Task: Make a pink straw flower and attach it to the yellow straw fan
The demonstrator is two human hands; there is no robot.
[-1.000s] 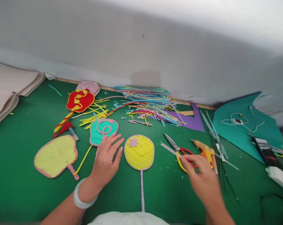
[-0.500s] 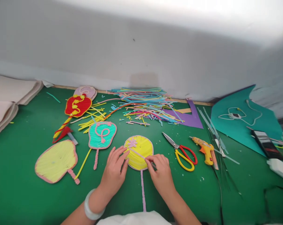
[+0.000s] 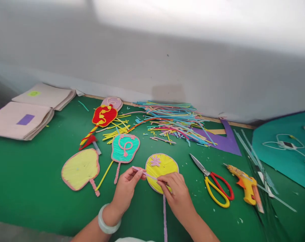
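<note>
My left hand (image 3: 127, 188), with a pale bangle at its wrist, pinches one end of a thin lilac strip (image 3: 150, 176). The other end is between the fingertips of my right hand (image 3: 175, 193), closed over the lower right of a round yellow fan (image 3: 161, 164). The strip crosses the fan's left part. A lilac flower (image 3: 155, 161) lies on the fan's upper left, and a lilac handle (image 3: 164, 218) runs down from its rim. Left of the fan lies a teal fan (image 3: 122, 156) with pink trim.
Scissors (image 3: 213, 181) and a yellow glue gun (image 3: 245, 185) lie right. Behind is a pile of coloured strips (image 3: 169, 112). Left are a pale yellow fan (image 3: 79, 169), a red fan (image 3: 109, 116) and paper stacks (image 3: 13, 127). Purple card (image 3: 225, 144) lies at the back right.
The view has shifted, so things on the table sit further right and slightly lower. My left hand has moved off the fan to its left, lifting the strip's end.
</note>
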